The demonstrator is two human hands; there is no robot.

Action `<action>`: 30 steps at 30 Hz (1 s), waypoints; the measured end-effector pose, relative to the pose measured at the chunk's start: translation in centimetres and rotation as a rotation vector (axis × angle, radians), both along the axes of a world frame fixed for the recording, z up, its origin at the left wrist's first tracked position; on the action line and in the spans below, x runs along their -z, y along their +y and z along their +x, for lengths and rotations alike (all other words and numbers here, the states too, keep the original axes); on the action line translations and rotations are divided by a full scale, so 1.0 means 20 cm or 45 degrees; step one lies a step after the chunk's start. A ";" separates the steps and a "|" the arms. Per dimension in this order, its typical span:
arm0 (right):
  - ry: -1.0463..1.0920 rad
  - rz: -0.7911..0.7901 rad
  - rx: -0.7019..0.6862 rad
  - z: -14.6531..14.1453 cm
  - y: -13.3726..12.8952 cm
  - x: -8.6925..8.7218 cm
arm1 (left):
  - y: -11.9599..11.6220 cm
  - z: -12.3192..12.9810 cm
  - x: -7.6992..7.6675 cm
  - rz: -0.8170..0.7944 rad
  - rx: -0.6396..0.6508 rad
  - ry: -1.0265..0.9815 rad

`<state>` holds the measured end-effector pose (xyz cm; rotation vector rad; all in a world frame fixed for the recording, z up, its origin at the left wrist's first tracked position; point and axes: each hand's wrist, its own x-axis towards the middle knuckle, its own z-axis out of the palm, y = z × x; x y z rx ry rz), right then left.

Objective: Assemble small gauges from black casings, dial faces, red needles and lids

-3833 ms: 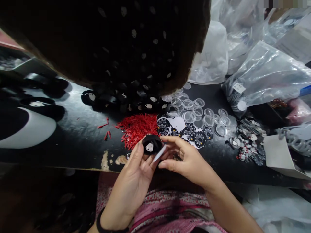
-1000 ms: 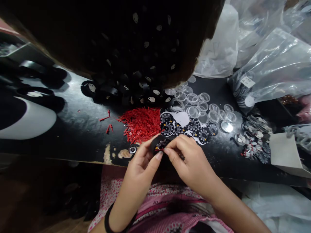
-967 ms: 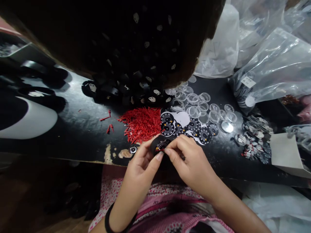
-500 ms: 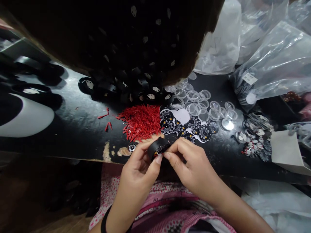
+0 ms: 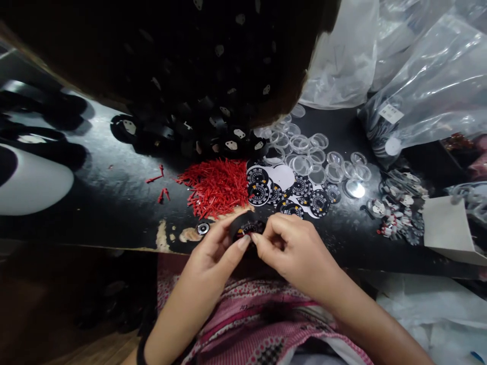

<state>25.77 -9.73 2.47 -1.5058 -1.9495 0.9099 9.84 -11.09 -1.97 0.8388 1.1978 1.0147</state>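
Observation:
A round black housing [image 5: 242, 221] with a printed dial inside it is held near the table's front edge. My left hand [image 5: 218, 253] grips it from the left, thumb on the lower rim. The fingers of my right hand [image 5: 291, 243] are pinched together at the dial's right side; whatever is between their tips is too small to make out. Just beyond my hands lies a heap of red pointers [image 5: 218, 185]. Black printed dials [image 5: 319, 202] are spread to its right, with clear round covers [image 5: 302, 165] behind them.
A large dark container [image 5: 182, 50] with black housings hangs over the back. Left is a white cylinder [image 5: 38, 180]. A small ring part [image 5: 203, 228] lies by my left hand. At right are mixed small parts [image 5: 405, 208], a white box [image 5: 449, 228] and plastic bags [image 5: 437, 86].
The camera view has shifted slightly. My left hand still holds the housing, now turned a little, and my right fingertips have moved in over the dial's face.

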 end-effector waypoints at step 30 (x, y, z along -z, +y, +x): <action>-0.263 0.254 0.423 0.39 0.43 0.08 | 0.04 0.10 0.06 -0.287 -0.168 -0.487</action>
